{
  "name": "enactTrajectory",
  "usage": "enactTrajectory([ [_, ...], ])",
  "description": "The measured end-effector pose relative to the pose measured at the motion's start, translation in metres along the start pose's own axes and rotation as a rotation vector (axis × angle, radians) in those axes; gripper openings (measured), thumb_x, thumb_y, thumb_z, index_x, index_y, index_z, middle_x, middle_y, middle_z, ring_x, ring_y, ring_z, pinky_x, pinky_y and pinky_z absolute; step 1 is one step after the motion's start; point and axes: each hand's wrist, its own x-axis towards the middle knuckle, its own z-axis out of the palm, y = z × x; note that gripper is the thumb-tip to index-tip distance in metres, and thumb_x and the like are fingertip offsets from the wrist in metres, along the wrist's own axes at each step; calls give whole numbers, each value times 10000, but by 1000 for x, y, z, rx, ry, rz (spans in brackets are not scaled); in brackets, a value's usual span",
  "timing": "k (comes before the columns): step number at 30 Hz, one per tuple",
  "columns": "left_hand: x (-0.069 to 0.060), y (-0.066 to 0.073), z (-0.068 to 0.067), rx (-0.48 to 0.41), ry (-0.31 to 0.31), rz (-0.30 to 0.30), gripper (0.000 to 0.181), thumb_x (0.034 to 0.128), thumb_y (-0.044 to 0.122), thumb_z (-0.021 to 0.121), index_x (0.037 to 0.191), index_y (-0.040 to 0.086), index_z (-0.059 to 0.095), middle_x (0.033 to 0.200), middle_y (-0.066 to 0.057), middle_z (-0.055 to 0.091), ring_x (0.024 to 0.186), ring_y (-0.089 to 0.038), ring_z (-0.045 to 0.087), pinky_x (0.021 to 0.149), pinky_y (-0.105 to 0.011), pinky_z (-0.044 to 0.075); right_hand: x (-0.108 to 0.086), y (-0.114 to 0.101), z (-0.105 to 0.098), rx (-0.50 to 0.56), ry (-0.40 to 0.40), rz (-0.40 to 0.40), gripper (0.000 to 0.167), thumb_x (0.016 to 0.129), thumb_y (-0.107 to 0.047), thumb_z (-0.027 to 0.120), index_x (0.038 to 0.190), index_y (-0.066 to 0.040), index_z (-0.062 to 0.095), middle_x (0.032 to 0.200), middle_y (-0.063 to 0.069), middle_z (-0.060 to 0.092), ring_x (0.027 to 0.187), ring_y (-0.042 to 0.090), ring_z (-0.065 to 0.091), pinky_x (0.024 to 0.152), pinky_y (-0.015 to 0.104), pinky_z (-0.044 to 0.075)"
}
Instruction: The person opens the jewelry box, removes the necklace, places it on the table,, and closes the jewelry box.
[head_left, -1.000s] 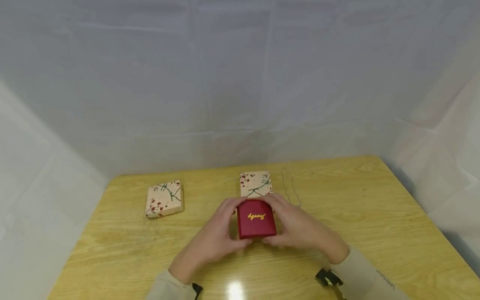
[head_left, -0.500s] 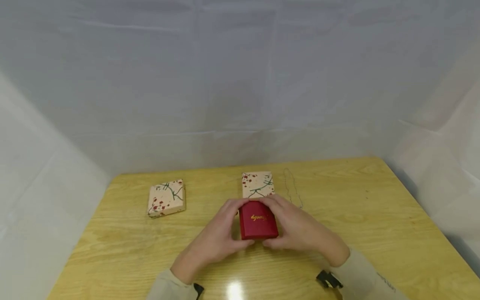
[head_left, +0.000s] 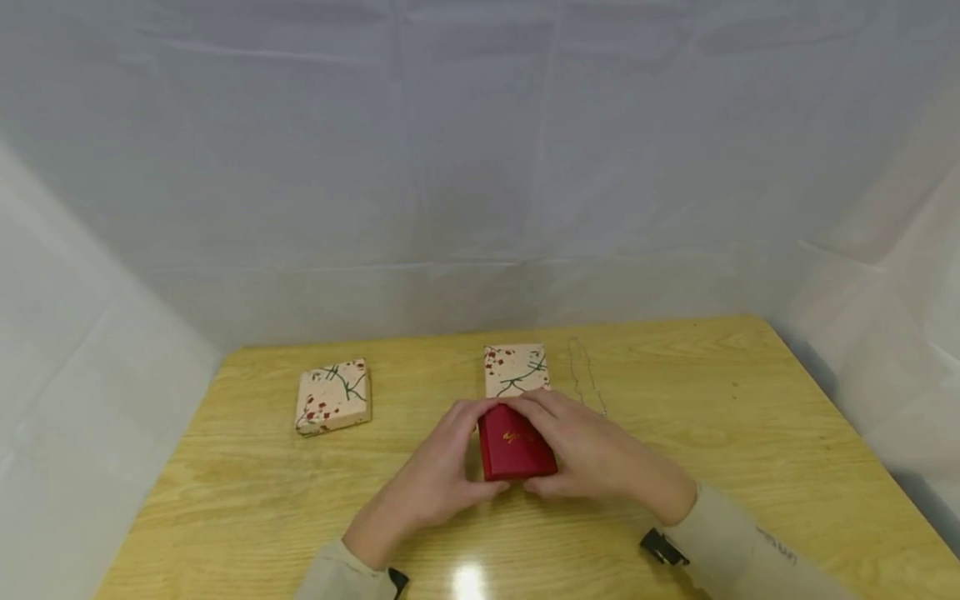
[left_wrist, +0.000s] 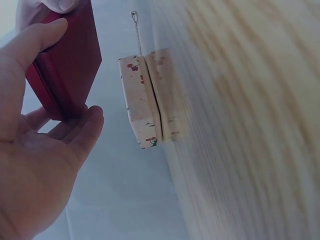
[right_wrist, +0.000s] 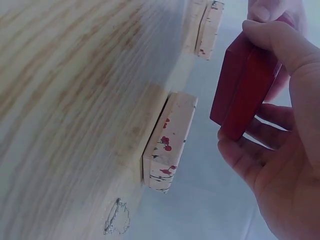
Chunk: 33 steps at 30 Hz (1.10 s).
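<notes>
Both hands hold a red jewelry box (head_left: 517,454) with gold lettering on its lid, raised off the table as the wrist views show. My left hand (head_left: 438,471) grips its left side, thumb at the near edge and fingers at the far edge. On the other side my right hand (head_left: 592,446) grips it the same way, its fingers lying over part of the lettering. The box looks closed. Just beyond it lies a cream floral box (head_left: 516,368), partly hidden by the hands. A thin silver chain necklace (head_left: 583,375) lies to the right of that box.
A second cream floral box (head_left: 333,396) sits on the left of the wooden table (head_left: 225,500). White sheeting (head_left: 480,167) hangs behind the table and at both sides.
My right fingers have slid further over the lid, covering part of the lettering. The red box's lid has tilted slightly. The floral boxes and necklace have stayed put.
</notes>
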Motion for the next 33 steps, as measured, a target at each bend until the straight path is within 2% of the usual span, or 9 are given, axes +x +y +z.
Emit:
enactTrajectory([
  [9, -1, 1, 3, -19, -11, -16, 1042, 788, 229, 961, 1630, 177, 349, 1506, -5, 493, 1397, -166, 495, 1191, -409, 400, 0, -1, -4, 5, -32, 8, 1016, 819, -485, 888, 1634, -167, 372, 1541, -9, 484, 1324, 143, 517, 1053, 368, 532],
  [15, 0, 3, 2, -24, -19, -1, 1053, 787, 205, 958, 1635, 186, 334, 1522, -13, 478, 1409, -164, 480, 1197, -401, 391, 0, -1, -5, 7, -38, 9, 1010, 803, -484, 895, 1621, -187, 384, 1514, -14, 496, 1282, 133, 528, 1017, 365, 552],
  [24, -1, 3, 2, 2, -17, 2, 1063, 798, 211, 955, 1642, 158, 312, 1525, -20, 474, 1424, -166, 466, 1203, -394, 384, 3, -1, -7, -5, -41, 8, 1020, 778, -492, 917, 1601, -200, 391, 1462, -40, 537, 1320, 148, 507, 1124, 401, 475],
  [33, -1, 3, 2, 1, -8, 3, 1124, 785, 205, 969, 1653, 111, 260, 1552, -46, 468, 1448, -192, 453, 1210, -404, 371, 3, -1, -8, 14, -29, 22, 1017, 760, -490, 935, 1580, -199, 408, 1463, -49, 529, 1354, 167, 485, 1149, 434, 449],
])
